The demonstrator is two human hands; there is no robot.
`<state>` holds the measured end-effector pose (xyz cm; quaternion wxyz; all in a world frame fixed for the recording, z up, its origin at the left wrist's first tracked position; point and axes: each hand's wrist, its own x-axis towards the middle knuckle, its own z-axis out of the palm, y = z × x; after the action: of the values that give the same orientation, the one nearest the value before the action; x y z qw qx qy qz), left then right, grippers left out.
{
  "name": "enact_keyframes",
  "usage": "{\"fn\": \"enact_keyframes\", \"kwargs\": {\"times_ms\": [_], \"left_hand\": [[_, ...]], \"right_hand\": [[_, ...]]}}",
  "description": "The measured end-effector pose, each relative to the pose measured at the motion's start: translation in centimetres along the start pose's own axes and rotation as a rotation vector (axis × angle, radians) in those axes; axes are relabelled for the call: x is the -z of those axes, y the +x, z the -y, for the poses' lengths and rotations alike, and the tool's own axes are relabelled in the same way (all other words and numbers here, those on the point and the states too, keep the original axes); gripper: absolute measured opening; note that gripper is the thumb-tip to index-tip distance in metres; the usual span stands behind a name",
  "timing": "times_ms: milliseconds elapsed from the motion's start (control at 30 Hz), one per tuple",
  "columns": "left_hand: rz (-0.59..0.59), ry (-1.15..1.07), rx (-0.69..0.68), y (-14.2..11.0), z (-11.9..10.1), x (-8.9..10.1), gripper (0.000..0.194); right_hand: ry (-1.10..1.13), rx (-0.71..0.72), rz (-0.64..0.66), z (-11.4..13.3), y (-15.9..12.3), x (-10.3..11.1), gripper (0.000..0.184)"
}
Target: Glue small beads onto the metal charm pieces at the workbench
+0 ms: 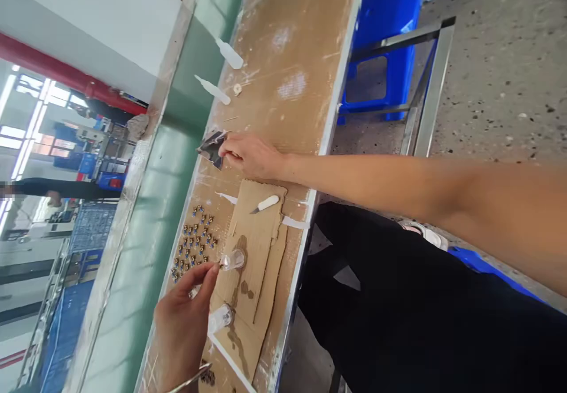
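Step in hand, I judge: sorting small metal parts (193, 244). I pinch the left hand (182, 317) closed beside the clear cup (235, 259); contents unclear. My right hand (251, 155) touches the dark wrapper (211, 146) at the table's (301, 118) far edge, grip indiscernible. Next move calls for a steady pinch.

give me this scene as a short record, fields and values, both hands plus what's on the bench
left hand: thumb and forefinger pinched beside a clear cup; anything between them is too small to tell
right hand: at a dark crumpled piece; grip hidden
on cardboard: white-handled knife, that cup
loose parts: many small brass-and-blue pieces
bottles: two, white, nozzled
background: another person
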<state>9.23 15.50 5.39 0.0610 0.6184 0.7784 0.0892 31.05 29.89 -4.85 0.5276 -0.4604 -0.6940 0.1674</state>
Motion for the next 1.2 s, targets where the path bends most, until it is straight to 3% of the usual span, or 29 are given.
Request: {"fn": "enact_keyframes", "kwargs": {"times_ms": [367, 667, 1200], "left_hand": [[-0.100, 0.115, 0.191, 0.1, -1.4, -0.2, 0.023], [-0.158, 0.136, 0.183, -0.3, -2.4, -0.5, 0.020], [-0.078, 0.255, 0.114, -0.2, -3.3, -0.6, 0.022]], "right_hand": [[-0.140, -0.043, 0.151, -0.1, 0.4, 0.2, 0.019], [-0.151, -0.041, 0.189, 0.5, 0.1, 1.2, 0.019], [-0.199, -0.012, 0.157, 0.2, 0.3, 0.7, 0.018]]}}
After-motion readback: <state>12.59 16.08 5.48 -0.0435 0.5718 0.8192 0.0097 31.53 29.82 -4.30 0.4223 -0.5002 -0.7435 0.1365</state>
